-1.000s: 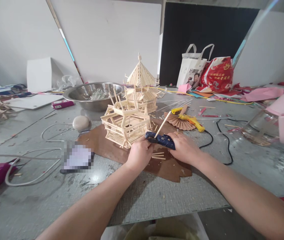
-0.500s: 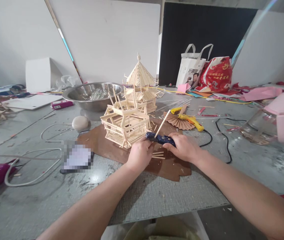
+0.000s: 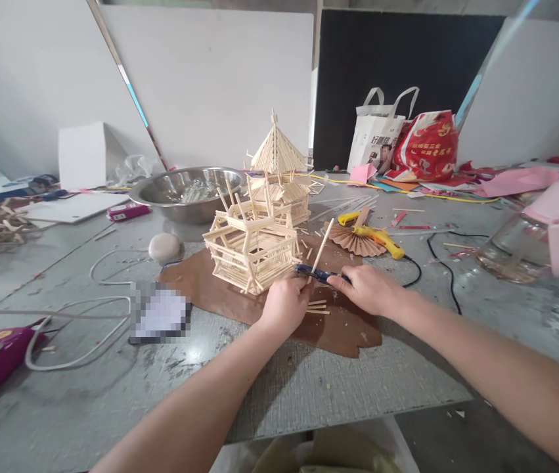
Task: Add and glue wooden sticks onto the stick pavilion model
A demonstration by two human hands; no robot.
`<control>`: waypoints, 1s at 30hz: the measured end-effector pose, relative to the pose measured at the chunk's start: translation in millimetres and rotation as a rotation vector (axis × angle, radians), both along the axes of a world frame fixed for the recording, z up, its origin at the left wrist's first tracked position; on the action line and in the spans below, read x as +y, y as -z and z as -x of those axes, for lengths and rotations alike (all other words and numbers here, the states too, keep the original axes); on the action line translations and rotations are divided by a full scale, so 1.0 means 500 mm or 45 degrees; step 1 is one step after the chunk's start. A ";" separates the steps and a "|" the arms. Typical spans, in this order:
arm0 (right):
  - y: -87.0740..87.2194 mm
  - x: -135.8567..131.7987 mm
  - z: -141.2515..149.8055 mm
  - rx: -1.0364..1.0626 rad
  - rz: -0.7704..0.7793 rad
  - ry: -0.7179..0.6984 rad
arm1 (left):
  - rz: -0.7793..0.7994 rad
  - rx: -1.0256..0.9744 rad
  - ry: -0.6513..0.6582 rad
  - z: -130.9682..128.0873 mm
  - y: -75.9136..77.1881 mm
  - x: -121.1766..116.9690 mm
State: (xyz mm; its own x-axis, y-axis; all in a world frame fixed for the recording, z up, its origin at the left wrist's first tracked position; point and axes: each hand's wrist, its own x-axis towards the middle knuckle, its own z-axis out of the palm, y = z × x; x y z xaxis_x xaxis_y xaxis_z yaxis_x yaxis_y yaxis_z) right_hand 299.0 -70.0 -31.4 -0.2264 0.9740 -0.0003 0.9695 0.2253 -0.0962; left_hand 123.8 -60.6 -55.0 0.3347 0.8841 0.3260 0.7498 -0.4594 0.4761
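Note:
My right hand (image 3: 370, 289) is closed round the handles of a dark blue hand cutter (image 3: 326, 274), whose exact kind I cannot make out. A thin wooden stick (image 3: 322, 246) rises from the cutter's jaws, tilted to the right. My left hand (image 3: 284, 305) is closed below the jaws at the stick's lower end; its fingertips are partly hidden. Just beyond it stands a six-sided, open-topped frame of wooden sticks (image 3: 252, 253), with a taller stick pagoda (image 3: 279, 151) behind. Several short sticks (image 3: 319, 307) lie by my left hand on a brown sheet (image 3: 343, 338).
A yellow glue gun (image 3: 382, 242) lies over a folded paper fan (image 3: 353, 243). A steel bowl (image 3: 185, 213) stands back left, a pink-lidded jug (image 3: 510, 253) at right. A white cable (image 3: 77, 366) loops across the left; bags (image 3: 427, 148) stand behind.
The cutter has turned so that its narrower side shows, still around the stick. The whole view has shifted slightly, moving the scene a little to the right.

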 end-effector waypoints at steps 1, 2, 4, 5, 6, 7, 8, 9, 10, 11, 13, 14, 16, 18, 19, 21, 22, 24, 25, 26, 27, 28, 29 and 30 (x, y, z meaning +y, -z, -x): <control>-0.002 0.000 -0.003 -0.001 0.048 -0.005 | 0.032 0.036 0.005 -0.002 0.001 0.000; -0.003 0.001 -0.005 0.000 0.095 -0.009 | 0.061 0.076 0.012 -0.004 0.002 0.000; -0.006 0.002 -0.006 0.014 0.179 -0.007 | 0.112 0.158 0.017 -0.007 0.003 -0.001; -0.007 0.004 -0.006 0.024 0.214 0.002 | 0.134 0.194 0.010 -0.008 0.003 -0.001; -0.008 0.006 -0.004 0.033 0.246 0.012 | 0.153 0.228 -0.006 -0.009 0.002 -0.001; -0.009 0.009 -0.002 0.040 0.274 0.018 | 0.169 0.258 -0.027 -0.010 0.001 -0.001; -0.011 0.012 0.001 0.044 0.297 0.021 | 0.180 0.283 -0.049 -0.011 0.000 0.000; -0.012 0.015 0.004 0.042 0.315 0.022 | 0.187 0.304 -0.066 -0.011 -0.001 0.001; -0.014 0.018 0.007 0.034 0.328 0.023 | 0.191 0.324 -0.076 -0.012 -0.002 0.001; -0.016 0.021 0.009 0.024 0.337 0.026 | 0.194 0.340 -0.080 -0.012 -0.003 0.002; -0.019 0.025 0.013 0.007 0.354 0.045 | 0.196 0.360 -0.078 -0.012 -0.003 0.003; -0.020 0.027 0.015 0.001 0.362 0.058 | 0.193 0.366 -0.075 -0.012 -0.003 0.003; -0.022 0.028 0.017 -0.007 0.380 0.087 | 0.183 0.375 -0.066 -0.012 -0.002 0.003; -0.019 0.027 0.018 -0.004 0.398 0.102 | 0.175 0.386 -0.056 -0.013 -0.002 0.003; -0.017 0.026 0.019 0.001 0.397 0.113 | 0.170 0.393 -0.051 -0.013 -0.002 0.003; -0.010 0.024 0.019 0.015 0.377 0.138 | 0.156 0.398 -0.044 -0.013 -0.001 0.003; -0.007 0.023 0.018 0.021 0.359 0.151 | 0.147 0.398 -0.040 -0.013 -0.001 0.003; -0.003 0.022 0.018 0.040 0.346 0.174 | 0.127 0.395 -0.032 -0.013 0.001 0.004; -0.003 0.022 0.017 0.055 0.371 0.185 | 0.120 0.392 -0.026 -0.013 0.001 0.004; -0.003 0.022 0.015 0.072 0.414 0.196 | 0.114 0.388 -0.022 -0.012 0.002 0.004; -0.005 0.022 0.013 0.088 0.464 0.209 | 0.110 0.382 -0.017 -0.011 0.003 0.004; -0.007 0.023 0.010 0.100 0.506 0.210 | 0.108 0.369 -0.014 -0.010 0.003 0.004; -0.010 0.023 0.006 0.102 0.513 0.200 | 0.106 0.348 -0.008 -0.009 0.003 0.003; -0.011 0.023 0.002 0.093 0.478 0.176 | 0.103 0.317 0.000 -0.007 0.003 0.003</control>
State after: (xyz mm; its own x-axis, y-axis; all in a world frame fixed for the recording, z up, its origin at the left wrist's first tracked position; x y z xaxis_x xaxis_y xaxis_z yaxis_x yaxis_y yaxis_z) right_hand 298.2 -58.6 -25.7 -0.1057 0.9304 -0.3509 0.9759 0.0293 -0.2164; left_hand 127.1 -59.0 -56.5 0.3957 0.9040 0.1617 0.8485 -0.4273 0.3122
